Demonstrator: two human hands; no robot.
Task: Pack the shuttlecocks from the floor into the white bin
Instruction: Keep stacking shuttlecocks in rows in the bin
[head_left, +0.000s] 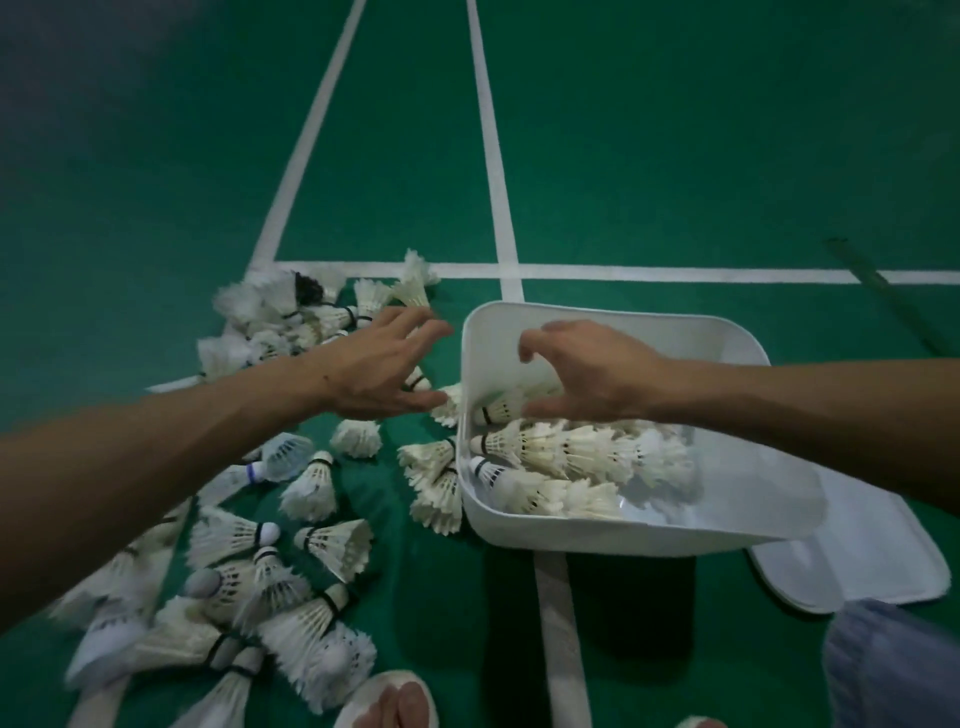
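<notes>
Several white feather shuttlecocks (332, 545) lie scattered on the green court floor at the left. The white bin (613, 535) stands at the centre right and holds rows of shuttlecocks (561, 457) lying on their sides. My left hand (384, 369) hovers over the floor pile beside the bin's left wall, fingers spread, holding nothing. Over the bin's far part hangs my right hand (582, 374), fingers loosely curled and empty, just above the packed shuttlecocks.
A white lid (872, 561) lies flat on the floor right of the bin. White court lines (498, 208) cross the green floor. My toes in a white slipper (395, 701) show at the bottom edge, a grey trouser knee (893, 670) at the lower right.
</notes>
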